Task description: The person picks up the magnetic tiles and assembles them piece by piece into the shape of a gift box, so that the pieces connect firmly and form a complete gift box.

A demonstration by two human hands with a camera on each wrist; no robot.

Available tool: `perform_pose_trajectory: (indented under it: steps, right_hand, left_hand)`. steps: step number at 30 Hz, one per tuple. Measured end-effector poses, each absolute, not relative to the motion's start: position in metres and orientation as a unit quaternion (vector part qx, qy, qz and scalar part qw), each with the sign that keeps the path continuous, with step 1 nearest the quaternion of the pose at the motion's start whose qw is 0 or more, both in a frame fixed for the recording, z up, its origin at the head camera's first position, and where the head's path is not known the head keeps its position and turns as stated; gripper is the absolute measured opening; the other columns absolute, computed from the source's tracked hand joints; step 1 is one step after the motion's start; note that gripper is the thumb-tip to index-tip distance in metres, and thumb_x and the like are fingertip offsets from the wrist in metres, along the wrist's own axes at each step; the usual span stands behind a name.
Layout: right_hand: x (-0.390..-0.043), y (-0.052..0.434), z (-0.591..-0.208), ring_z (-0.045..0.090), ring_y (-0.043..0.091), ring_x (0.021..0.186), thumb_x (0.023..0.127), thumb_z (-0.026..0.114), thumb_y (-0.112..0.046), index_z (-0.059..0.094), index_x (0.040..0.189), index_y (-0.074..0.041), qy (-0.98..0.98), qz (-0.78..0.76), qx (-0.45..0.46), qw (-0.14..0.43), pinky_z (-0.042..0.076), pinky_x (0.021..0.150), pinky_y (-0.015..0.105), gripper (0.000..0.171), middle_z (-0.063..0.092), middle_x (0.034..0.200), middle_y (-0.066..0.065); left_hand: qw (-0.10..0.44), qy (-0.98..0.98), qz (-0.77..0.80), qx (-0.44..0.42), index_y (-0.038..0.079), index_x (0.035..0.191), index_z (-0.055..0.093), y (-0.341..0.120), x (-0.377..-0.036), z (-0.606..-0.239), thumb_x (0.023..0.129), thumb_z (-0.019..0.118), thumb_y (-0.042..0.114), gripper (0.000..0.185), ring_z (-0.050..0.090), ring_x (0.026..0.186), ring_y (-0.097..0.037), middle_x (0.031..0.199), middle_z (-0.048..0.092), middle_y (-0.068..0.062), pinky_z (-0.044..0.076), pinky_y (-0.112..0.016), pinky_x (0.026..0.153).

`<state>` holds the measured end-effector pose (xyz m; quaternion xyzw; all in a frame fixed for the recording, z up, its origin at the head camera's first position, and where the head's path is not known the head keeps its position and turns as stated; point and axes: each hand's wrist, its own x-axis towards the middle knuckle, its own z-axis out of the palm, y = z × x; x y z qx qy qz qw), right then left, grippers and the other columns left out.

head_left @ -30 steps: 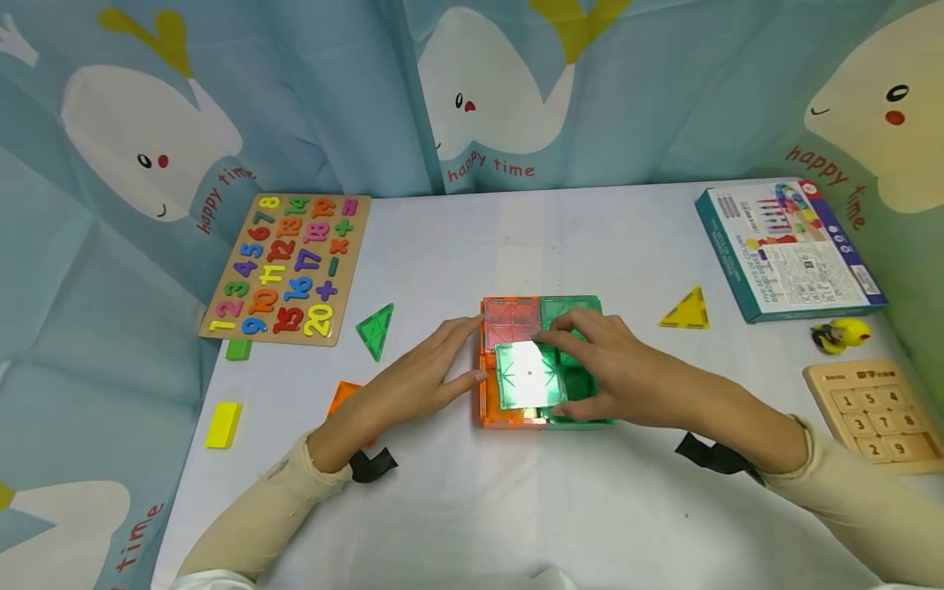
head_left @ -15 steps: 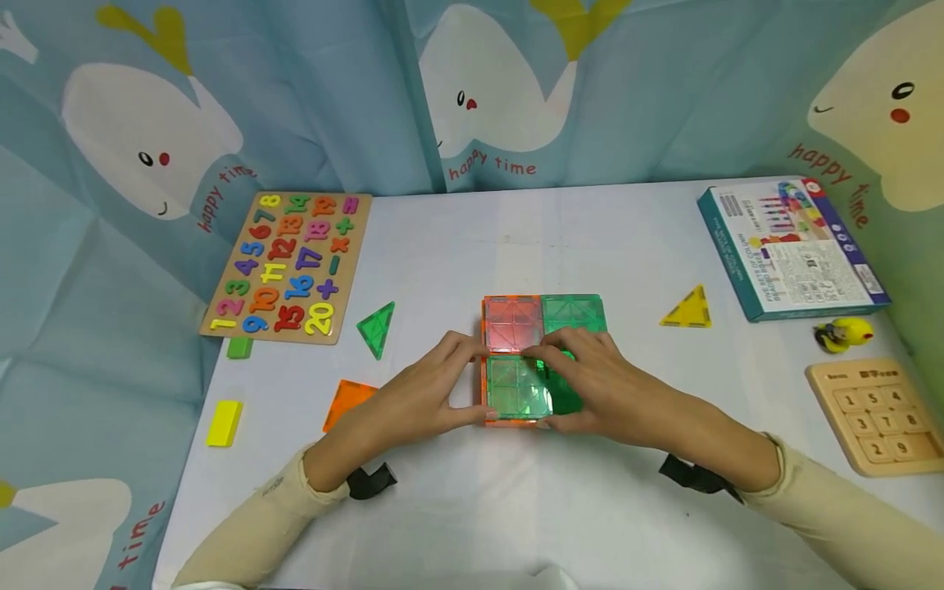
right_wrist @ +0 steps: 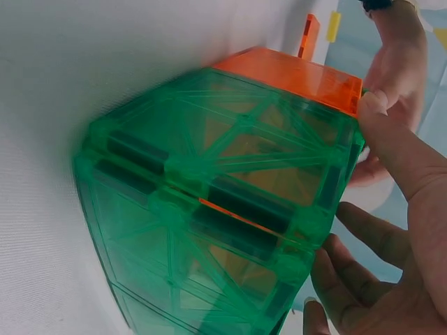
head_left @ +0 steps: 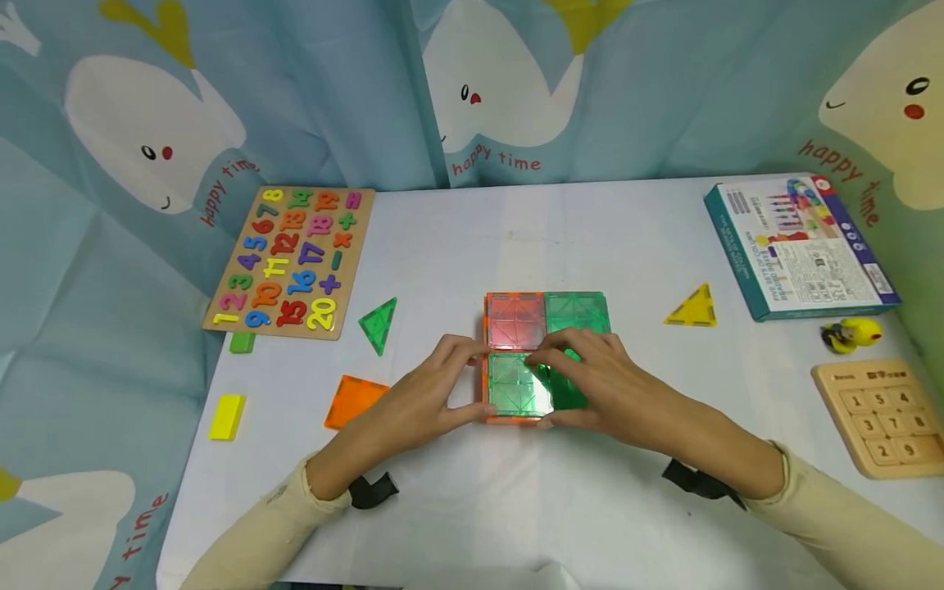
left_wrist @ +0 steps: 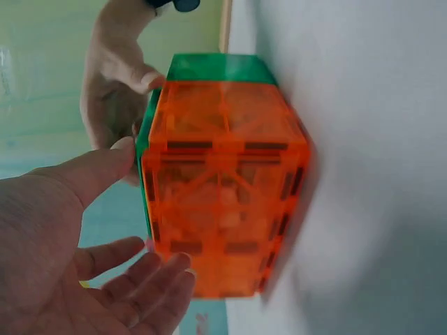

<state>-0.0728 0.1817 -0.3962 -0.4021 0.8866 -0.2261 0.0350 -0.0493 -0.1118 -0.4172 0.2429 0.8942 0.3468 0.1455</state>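
A box of magnetic tiles point(head_left: 547, 324) stands in the middle of the white worktop point(head_left: 516, 492), its walls orange on the person's left side and green on the right. Its top is made of four squares: a red one and a green one at the far side, and two green ones at the near side.

The left hand point(head_left: 424, 397) rests against the box's left wall, with the thumb at the near corner and the fingers reaching over the top edge, lying fairly straight and touching rather than gripping. The left wrist view shows the same hand point(left_wrist: 77, 230) spread beside the orange wall.

The right hand point(head_left: 601, 385) lies over the near right part of the top, fingertips pressing the green tile point(head_left: 519, 385) at the near left. In the right wrist view its thumb point(right_wrist: 398, 160) sits on the upper edge of the green wall and its fingers are loosely extended.

Loose on the worktop lie a green triangle point(head_left: 379, 324), an orange square point(head_left: 356, 401) and a yellow triangle point(head_left: 693, 308).
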Motion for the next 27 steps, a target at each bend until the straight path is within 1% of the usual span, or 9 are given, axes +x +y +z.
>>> perform_pose_trajectory:
  steps: [5,8,12,16,20,23,25,27]
  right_hand:
    - [-0.071,0.180,-0.393,0.056,0.024,0.120,0.075,0.095,-0.046,0.066,0.134,-0.015,0.887,-0.232,-0.398,0.030,0.036,0.090,0.044,0.073,0.059,0.130,0.003]
    - [-0.069,0.177,-0.391,0.055,0.025,0.122,0.079,0.093,-0.045,0.065,0.137,-0.015,0.885,-0.242,-0.398,0.029,0.036,0.094,0.045,0.071,0.058,0.132,0.003]
    - [-0.066,0.173,-0.387,0.055,0.025,0.124,0.084,0.090,-0.040,0.064,0.138,-0.016,0.880,-0.253,-0.400,0.027,0.035,0.097,0.046,0.065,0.057,0.135,0.004]
    - [-0.065,0.177,-0.381,0.055,0.023,0.124,0.083,0.091,-0.038,0.063,0.137,-0.016,0.883,-0.258,-0.391,0.020,0.035,0.097,0.046,0.065,0.057,0.135,0.004]
    - [-0.065,0.185,-0.374,0.053,0.022,0.126,0.084,0.091,-0.038,0.063,0.139,-0.018,0.893,-0.265,-0.362,0.029,0.034,0.099,0.046,0.065,0.055,0.136,0.003]
    - [-0.066,0.192,-0.368,0.051,0.027,0.128,0.084,0.091,-0.034,0.064,0.139,-0.017,0.899,-0.269,-0.344,0.028,0.034,0.098,0.046,0.064,0.054,0.137,0.005]
    - [-0.067,0.196,-0.366,0.050,0.029,0.128,0.084,0.091,-0.031,0.064,0.139,-0.015,0.902,-0.269,-0.337,0.021,0.034,0.097,0.045,0.063,0.055,0.137,0.006]
    - [-0.068,0.199,-0.366,0.050,0.030,0.129,0.085,0.091,-0.029,0.065,0.139,-0.013,0.903,-0.272,-0.334,0.014,0.034,0.096,0.045,0.062,0.055,0.137,0.006]
  left_hand:
    - [0.133,0.904,0.353,0.199,0.014,0.152,0.047,-0.128,-0.047,-0.424,0.099,0.075,0.040,0.065,0.060,0.126,-0.024,0.142,0.049,-0.010,0.057,-0.043,0.099]
    - [0.128,0.911,0.347,0.184,0.012,0.149,0.051,-0.140,-0.045,-0.429,0.100,0.075,0.037,0.060,0.059,0.124,-0.023,0.140,0.052,-0.009,0.056,-0.043,0.101]
    - [0.126,0.924,0.321,0.167,0.011,0.148,0.053,-0.157,-0.040,-0.433,0.099,0.076,0.034,0.059,0.056,0.131,-0.025,0.143,0.053,-0.008,0.051,-0.047,0.110]
    - [0.145,0.941,0.274,0.137,0.009,0.152,0.052,-0.179,-0.031,-0.437,0.095,0.081,0.033,0.069,0.046,0.145,-0.035,0.156,0.047,-0.013,0.039,-0.057,0.120]
    - [0.189,0.949,0.225,0.111,0.005,0.158,0.045,-0.206,-0.018,-0.440,0.086,0.089,0.030,0.087,0.029,0.154,-0.044,0.168,0.034,-0.018,0.026,-0.067,0.123]
    - [0.216,0.947,0.217,0.103,0.004,0.161,0.040,-0.221,-0.010,-0.439,0.083,0.091,0.029,0.098,0.024,0.156,-0.047,0.171,0.028,-0.019,0.025,-0.071,0.122]
    - [0.223,0.944,0.224,0.098,0.004,0.163,0.036,-0.228,-0.007,-0.437,0.083,0.091,0.028,0.101,0.025,0.156,-0.047,0.171,0.028,-0.020,0.029,-0.071,0.120]
    - [0.221,0.944,0.227,0.096,0.003,0.163,0.035,-0.233,-0.004,-0.436,0.084,0.090,0.028,0.100,0.029,0.155,-0.047,0.170,0.029,-0.020,0.033,-0.069,0.119]
